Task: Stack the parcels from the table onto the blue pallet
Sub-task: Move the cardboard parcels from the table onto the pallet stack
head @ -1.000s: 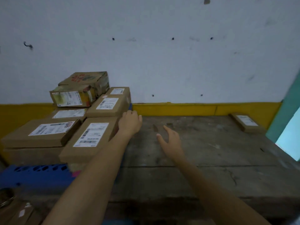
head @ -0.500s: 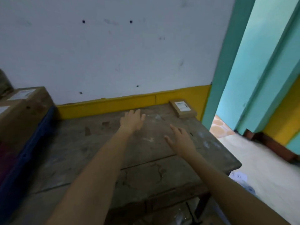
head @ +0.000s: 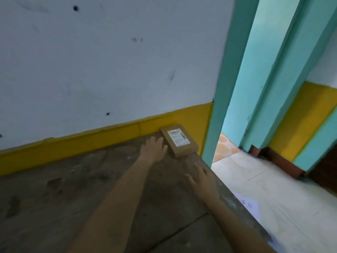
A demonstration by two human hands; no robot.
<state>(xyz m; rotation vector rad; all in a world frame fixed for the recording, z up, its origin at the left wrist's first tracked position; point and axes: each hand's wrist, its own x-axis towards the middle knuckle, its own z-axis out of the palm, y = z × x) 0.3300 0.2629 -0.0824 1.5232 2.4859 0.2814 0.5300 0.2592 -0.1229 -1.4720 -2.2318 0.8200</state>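
White wall above a yellow band backs a worn, dark wooden table (head: 76,194), and a teal door frame (head: 218,106) stands at the table's far right corner. One flat cardboard parcel (head: 179,141) is seen lying in that corner, close against the yellow band, its white shipping label (head: 178,137) facing up. No other parcel and no pallet are shown in this view.

The left hand (head: 154,149) is held with fingers spread and empty, its fingertips just beside the parcel's left edge; whether contact is made cannot be told. The right hand (head: 205,179) is likewise spread and empty, nearer the camera, above the table's right edge and apart from the parcel.

The parcel is judged to be light, given its thin, small shape, and stiff enough to keep its form when lifted, since the edges look crisp and undented. Plain cardboard is expected to give good friction, while the label may be slicker. A hold on the two long side edges is suggested, or on the near short end, with thumb on top and fingers beneath. Because the wall is close behind, the parcel may first need to be drawn toward the person so that fingers can be slipped under it.
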